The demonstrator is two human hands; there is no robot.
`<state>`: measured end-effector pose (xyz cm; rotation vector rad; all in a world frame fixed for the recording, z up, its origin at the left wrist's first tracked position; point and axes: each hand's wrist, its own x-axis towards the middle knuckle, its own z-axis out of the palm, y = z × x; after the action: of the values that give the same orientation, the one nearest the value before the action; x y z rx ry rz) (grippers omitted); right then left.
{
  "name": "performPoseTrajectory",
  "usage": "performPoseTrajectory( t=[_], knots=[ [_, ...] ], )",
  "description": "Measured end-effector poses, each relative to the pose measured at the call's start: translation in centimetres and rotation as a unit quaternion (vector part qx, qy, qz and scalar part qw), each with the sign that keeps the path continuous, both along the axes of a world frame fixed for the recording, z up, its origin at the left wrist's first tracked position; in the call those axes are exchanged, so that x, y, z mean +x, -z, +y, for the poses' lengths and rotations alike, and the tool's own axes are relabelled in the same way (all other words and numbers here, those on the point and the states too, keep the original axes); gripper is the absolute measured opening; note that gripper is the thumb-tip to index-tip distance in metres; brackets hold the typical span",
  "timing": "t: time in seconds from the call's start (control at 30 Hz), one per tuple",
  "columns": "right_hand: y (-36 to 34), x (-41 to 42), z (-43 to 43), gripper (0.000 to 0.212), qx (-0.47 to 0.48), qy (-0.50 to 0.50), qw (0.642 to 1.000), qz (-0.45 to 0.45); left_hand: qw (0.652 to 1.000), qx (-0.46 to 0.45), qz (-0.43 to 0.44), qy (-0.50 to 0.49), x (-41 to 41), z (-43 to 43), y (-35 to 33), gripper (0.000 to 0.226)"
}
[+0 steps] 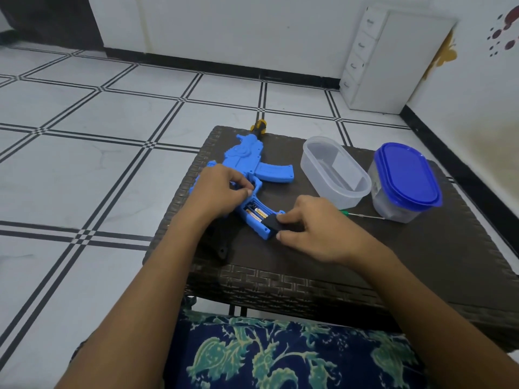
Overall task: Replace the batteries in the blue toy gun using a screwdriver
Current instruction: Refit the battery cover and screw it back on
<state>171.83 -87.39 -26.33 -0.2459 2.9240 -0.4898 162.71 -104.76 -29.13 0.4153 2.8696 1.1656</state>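
Observation:
The blue toy gun (247, 161) lies on its side on the dark woven table (393, 262), its yellow-and-black muzzle over the far edge. The battery compartment in its grip is uncovered, and gold-and-black batteries (255, 213) lie inside. My left hand (219, 192) presses down on the gun's body by the trigger. A black battery cover (273, 223) rests at the grip's end, pinched by the fingers of my right hand (311, 231). A thin screwdriver (362, 216) with a green handle lies on the table just beyond my right hand.
An open clear plastic tub (334, 172) stands right of the gun. Beside it stands a tub with a blue lid (407, 175). A black part (222, 242) lies near the table's left front. A white drawer unit (373, 60) stands on the tiled floor.

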Motion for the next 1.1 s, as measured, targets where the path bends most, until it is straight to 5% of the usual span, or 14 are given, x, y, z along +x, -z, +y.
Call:
performPoseTrajectory(
  t=[0.1,0.5,0.67,0.77,0.93,1.1],
  knots=[
    [-0.3,0.0,-0.2,0.030,-0.034,0.001,0.999,-0.017,1.000,0.001,0.002,0.000,0.0,0.1,0.0,0.011],
    [0.9,0.3,-2.7,0.030,0.067,0.037,0.997,0.018,1.000,-0.010,0.003,-0.001,0.2,0.2,-0.1,0.013],
    [0.8,-0.2,-1.5,0.049,0.089,-0.017,0.996,-0.019,1.000,-0.003,-0.012,0.022,0.5,-0.2,-0.6,0.018],
    [0.9,-0.8,0.7,0.058,0.044,-0.075,0.992,-0.088,0.996,-0.008,-0.075,0.056,0.6,-0.7,-0.7,0.047],
    [1.8,-2.4,2.7,0.057,-0.042,-0.110,0.992,-0.045,0.975,-0.149,-0.100,0.130,1.2,-0.1,-0.7,0.092],
    [2.8,-2.5,4.2,0.048,-0.133,-0.060,0.989,-0.009,0.975,-0.173,-0.074,0.119,1.3,0.7,-0.3,0.085]
  ],
)
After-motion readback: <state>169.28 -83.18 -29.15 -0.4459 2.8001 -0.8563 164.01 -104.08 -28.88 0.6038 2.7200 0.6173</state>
